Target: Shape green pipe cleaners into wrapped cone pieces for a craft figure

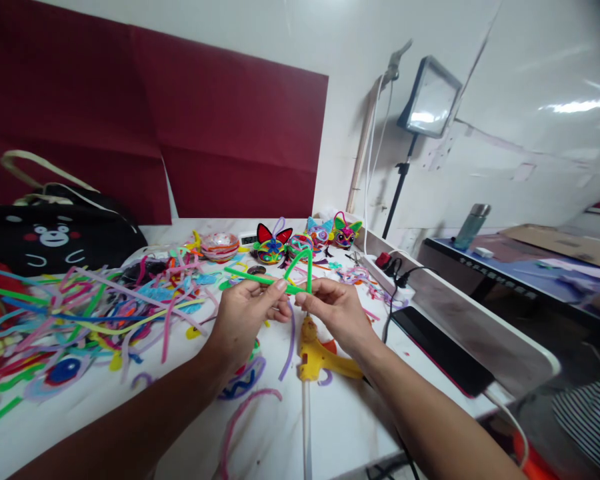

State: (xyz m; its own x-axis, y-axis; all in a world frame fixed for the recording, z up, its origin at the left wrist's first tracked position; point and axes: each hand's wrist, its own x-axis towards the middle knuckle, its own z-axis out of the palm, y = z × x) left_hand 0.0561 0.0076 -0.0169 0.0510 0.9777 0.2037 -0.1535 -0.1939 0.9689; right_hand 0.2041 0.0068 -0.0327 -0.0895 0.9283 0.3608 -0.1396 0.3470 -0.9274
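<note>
A bright green pipe cleaner (300, 261), bent into a pointed loop with one straight end out to the left, is held up between my two hands. My left hand (247, 310) pinches its left part between thumb and fingers. The right side of the bend is gripped by my right hand (336, 308). Below my hands a yellow glue gun (313, 353) rests on the white table (275, 440), a glue stick coming out of its back. A pink pipe cleaner (245, 415) and a purple one (291, 340) lie near it.
Piled pipe cleaners (95, 313) cover the table's left side, with a black bag (55, 233) behind. Decorated balls (274, 248) with ears stand at the back. To the right are a phone (443, 350), a power strip (387, 273) and a low tray wall (460, 307).
</note>
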